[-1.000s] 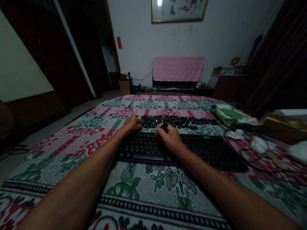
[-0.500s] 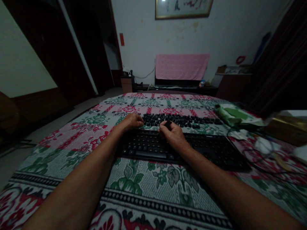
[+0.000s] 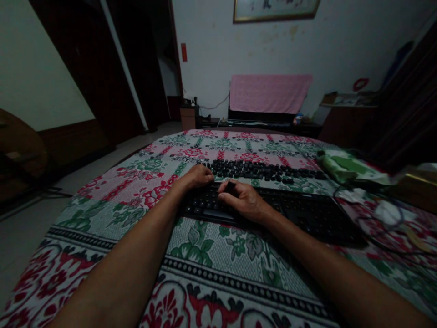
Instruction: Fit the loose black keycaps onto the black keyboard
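Keycap work on the bed, centre frame; looks roughly mid-way, judging by the pile
Right hand (image 3: 244,200) sits over the left half of the black keyboard (image 3: 307,214), fingers clamped on one small black keycap (image 3: 231,187). Left hand (image 3: 201,175) is just up-left of it, fingers curled together at the keyboard's far edge; can't tell if they hold anything. Long row of loose keycaps (image 3: 266,171) lies on the bedspread (image 3: 205,255) right behind the keyboard. Too dark to see which sockets are filled
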